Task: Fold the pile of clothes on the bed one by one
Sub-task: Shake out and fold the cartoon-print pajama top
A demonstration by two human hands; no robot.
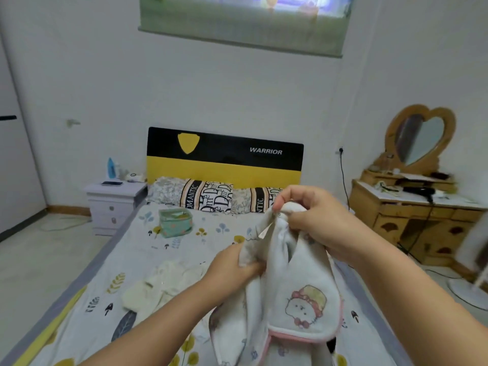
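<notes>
1. Step in hand, as I judge it: one garment [298, 294], white with a cartoon print and pink trim, is held up lower centre-right above the bed [87, 294], being sorted before folding.
2. The right hand [314, 217] pinches its top edge with curled fingers; the left hand [232, 265] grips a bunch of cloth lower down.
3. Next it likely needs spreading flat on the sheet.
4. A cream garment [163, 283] lies crumpled at lower left.
5. A green box [175, 223] sits left of centre near the pillows [206, 194]; its contents cannot be made out.
</notes>
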